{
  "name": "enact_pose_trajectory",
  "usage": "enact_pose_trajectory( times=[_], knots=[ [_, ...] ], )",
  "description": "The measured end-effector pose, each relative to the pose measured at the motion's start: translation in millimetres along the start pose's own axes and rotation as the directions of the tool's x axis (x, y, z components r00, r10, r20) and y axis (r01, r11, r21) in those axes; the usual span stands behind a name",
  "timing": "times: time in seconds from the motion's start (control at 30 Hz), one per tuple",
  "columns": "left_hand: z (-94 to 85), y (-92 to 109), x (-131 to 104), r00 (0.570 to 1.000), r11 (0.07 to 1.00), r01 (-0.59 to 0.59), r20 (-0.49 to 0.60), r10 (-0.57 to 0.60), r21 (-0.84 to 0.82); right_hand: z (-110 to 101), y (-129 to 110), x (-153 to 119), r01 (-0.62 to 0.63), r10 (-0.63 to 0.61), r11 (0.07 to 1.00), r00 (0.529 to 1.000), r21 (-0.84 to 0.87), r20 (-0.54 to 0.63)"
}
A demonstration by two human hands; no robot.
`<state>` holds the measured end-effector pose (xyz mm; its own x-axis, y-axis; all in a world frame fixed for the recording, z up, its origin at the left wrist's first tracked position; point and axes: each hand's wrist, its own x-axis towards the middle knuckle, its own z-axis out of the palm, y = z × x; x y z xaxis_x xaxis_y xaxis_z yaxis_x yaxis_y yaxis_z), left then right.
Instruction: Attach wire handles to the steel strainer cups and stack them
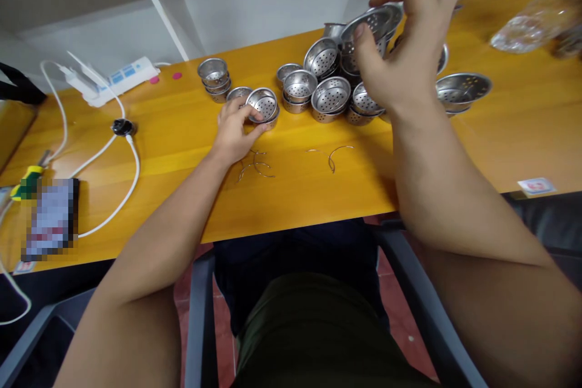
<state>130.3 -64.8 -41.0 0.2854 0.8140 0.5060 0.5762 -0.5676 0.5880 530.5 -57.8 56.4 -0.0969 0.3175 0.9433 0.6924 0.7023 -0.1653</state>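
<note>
My left hand (pixel 233 132) has its fingers around a small perforated metal strainer cup (pixel 262 103), which sits on the table in front of the shelf. Up at the right, my right hand (pixel 413 51) pinches the rim of a wide-rimmed metal strainer (pixel 381 19) between thumb and fingers, tilted above the other cups. Between the hands stand several strainer cups, some stacked, among them a front cup (pixel 331 97). A short stack of cups (pixel 213 76) is left of my left hand. Thin curved wires (pixel 257 165) lie near my left wrist.
A wide strainer (pixel 462 92) rests right of my right forearm. At the left are a white power strip (pixel 122 80), white cables, a black round plug (pixel 123 127), a yellow-green tool (pixel 28 182) and a blurred-out device (pixel 50 218). A clear plastic bag (pixel 530 21) lies far right.
</note>
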Motion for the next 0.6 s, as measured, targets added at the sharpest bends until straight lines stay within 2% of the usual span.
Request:
enact_pose_trajectory(
  times=[0.1,0.2,0.27,0.4,0.6],
  knots=[
    [-0.2,3,0,0.999,1.000,-0.017,-0.027,0.016,-0.020,0,-12,-4,-0.127,0.129,0.992,0.984,-0.028,0.125],
    [0.1,4,0,0.999,0.999,-0.034,-0.027,0.033,-0.043,3,-6,-13,-0.334,0.359,0.932,0.900,-0.139,0.246],
    [0.4,4,0,0.999,0.997,-0.040,-0.028,0.038,-0.059,5,4,-17,-0.389,0.424,0.905,0.863,-0.175,0.274],
    [0.3,5,0,0.997,0.995,-0.057,-0.059,0.052,-0.087,6,20,-19,-0.365,0.402,0.915,0.863,-0.172,0.305],
    [-2.7,12,-1,0.983,0.993,-0.096,-0.163,0.084,-0.070,6,12,-17,-0.311,0.316,0.949,0.925,-0.056,0.210]
  ],
)
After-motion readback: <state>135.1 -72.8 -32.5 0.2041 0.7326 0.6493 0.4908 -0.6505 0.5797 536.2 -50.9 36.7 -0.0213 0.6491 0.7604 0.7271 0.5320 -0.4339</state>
